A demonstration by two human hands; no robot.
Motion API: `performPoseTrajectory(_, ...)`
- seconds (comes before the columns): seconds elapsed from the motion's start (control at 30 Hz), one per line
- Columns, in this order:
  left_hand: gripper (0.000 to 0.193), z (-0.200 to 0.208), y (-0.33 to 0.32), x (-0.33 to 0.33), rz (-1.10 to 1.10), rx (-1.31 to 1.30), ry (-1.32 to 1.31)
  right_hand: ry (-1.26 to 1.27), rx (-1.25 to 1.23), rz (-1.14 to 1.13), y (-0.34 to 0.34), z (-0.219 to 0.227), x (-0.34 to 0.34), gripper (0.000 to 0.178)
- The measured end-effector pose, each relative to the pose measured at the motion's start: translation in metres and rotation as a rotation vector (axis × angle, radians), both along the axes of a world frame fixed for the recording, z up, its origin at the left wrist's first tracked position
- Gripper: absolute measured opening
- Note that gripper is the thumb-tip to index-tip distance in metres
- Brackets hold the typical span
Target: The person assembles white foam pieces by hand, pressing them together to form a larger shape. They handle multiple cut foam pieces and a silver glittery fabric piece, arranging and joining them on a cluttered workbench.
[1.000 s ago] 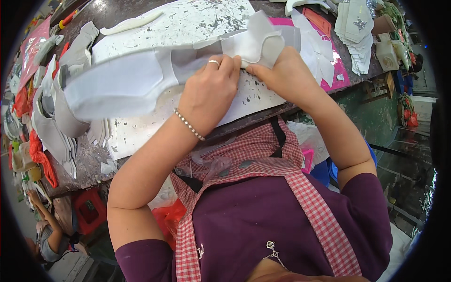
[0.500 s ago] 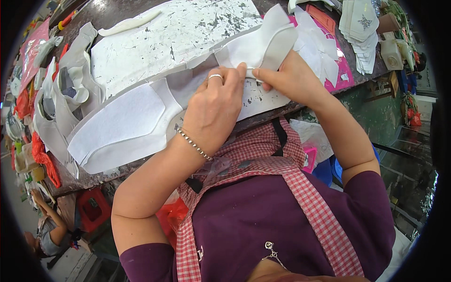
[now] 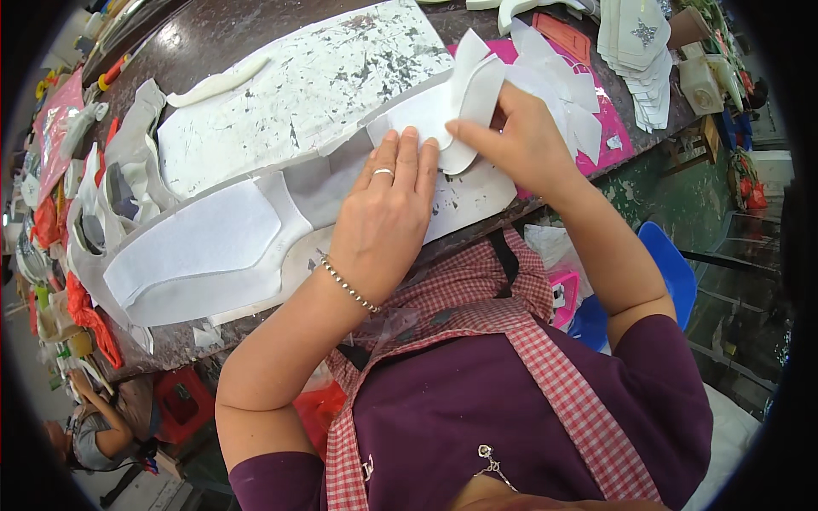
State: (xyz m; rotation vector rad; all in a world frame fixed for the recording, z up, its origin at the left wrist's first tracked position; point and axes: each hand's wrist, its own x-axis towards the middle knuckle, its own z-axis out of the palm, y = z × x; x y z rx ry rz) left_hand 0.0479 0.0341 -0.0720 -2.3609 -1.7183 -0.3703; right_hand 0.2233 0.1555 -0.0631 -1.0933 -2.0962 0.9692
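a long white and grey cut piece [image 3: 256, 230] is laid across a paint-flecked white board [image 3: 298, 102] on the dark table [image 3: 213, 34]. its right end is pressed flat under the left hand [image 3: 388, 221], fingers straight and together, nothing gripped. a curved white flap [image 3: 473, 98] at that end is pinched upright between thumb and fingers of the right hand [image 3: 520, 140]; whether it is joined to the piece cannot be told. a pink mat [image 3: 609, 128] lies beyond, with a stack of white pieces [image 3: 635, 60] near the far edge. at the left, more white parts [image 3: 111, 187] are heaped.
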Motion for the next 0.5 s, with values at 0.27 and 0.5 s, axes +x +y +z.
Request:
performPoseTrajectory(0.27,0.058,0.015,-0.013,0.007,0.065,-0.079,0.090,0.247,-0.279,-0.006,0.007,-0.006,0.003,0.027)
performPoseTrajectory(0.5,0.060,0.016,-0.042,0.003,0.109,-0.118,0.105,0.019,0.097,0.136,0.005,0.007,-0.008,0.030)
